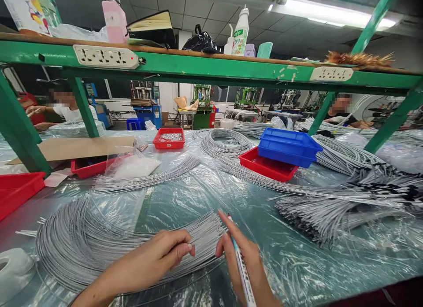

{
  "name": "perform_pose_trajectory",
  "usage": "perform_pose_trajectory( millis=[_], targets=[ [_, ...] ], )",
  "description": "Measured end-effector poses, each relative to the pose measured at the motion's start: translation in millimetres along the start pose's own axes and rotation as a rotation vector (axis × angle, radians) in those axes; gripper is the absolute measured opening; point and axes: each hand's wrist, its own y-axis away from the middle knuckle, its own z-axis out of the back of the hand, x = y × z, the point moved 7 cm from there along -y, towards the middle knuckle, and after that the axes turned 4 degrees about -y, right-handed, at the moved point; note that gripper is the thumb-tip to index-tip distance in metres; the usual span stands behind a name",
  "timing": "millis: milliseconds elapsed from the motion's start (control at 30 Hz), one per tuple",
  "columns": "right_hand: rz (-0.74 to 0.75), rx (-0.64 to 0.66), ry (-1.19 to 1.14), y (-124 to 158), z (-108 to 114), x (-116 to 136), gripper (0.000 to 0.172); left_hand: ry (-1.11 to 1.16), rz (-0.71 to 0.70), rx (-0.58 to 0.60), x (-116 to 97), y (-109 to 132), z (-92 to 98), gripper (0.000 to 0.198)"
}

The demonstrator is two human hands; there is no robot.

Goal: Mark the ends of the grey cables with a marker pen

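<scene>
A large curved bundle of thin grey cables [82, 241] lies on the plastic-covered table in front of me, its cut ends fanned out between my hands. My left hand [161, 256] is closed in a pinch above these cables, thumb against the fingers. Whatever it pinches is too small to make out. In my right hand [246, 263] a white marker pen [243, 271] is held with its dark red end pointing up and away. The right index finger stretches forward near the cable ends, and the other fingers curl beside the pen.
A red tray [168, 138] of small metal parts stands further back. Blue trays [287, 146] rest on a red tray [267, 164]. More cable bundles [324, 214] lie at right. A green shelf frame [205, 69] spans overhead. Two people sit across the table. A white roll [16, 271] lies lower left.
</scene>
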Motion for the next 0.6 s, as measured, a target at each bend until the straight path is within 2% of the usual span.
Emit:
perform_pose_trajectory(
  millis=[133,267,400,500,567,600],
  targets=[
    [0.032,-0.014,0.058,0.5,-0.3,0.6,0.044,0.023,-0.006,-0.010,-1.3,0.3,-1.0,0.043],
    [0.217,0.078,0.157,6.0,-9.9,8.3,0.048,0.022,-0.021,-0.021,-8.2,-2.2,-1.0,0.039],
    [0.390,0.155,0.173,20.1,-26.9,19.4,0.057,0.110,-0.116,-0.054,-21.9,-7.7,-2.5,0.038],
    [0.321,0.139,0.121,22.2,-25.4,16.0,0.054,0.153,-0.145,-0.077,-25.5,-10.4,-3.7,0.039],
    [0.183,0.113,0.074,17.4,-17.0,7.7,0.039,0.170,-0.128,-0.075,-24.0,-11.1,-5.2,0.039],
    [0.108,0.146,0.040,14.5,-15.1,3.5,0.027,0.192,-0.117,-0.061,-22.9,-11.3,-7.0,0.037]
  ],
)
